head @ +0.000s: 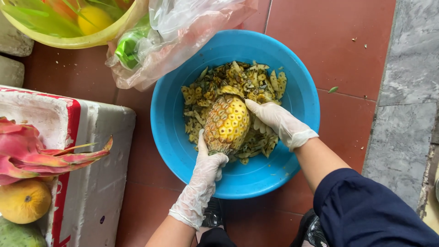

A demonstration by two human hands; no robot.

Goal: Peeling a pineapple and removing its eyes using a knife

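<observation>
Pineapple (227, 122), half-peeled and yellow, gripped by both gloved hands: left (206, 171), right (274, 121).

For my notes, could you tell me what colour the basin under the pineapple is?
The basin is bright blue, as the head view shows.

Glossy plastic basin (292, 68), rough pineapple (227, 122)

Pineapple (227, 123), partly peeled, yellow with brown eyes, tilted, crown end toward 12 o'clock, resting on peelings (256, 77)
</observation>
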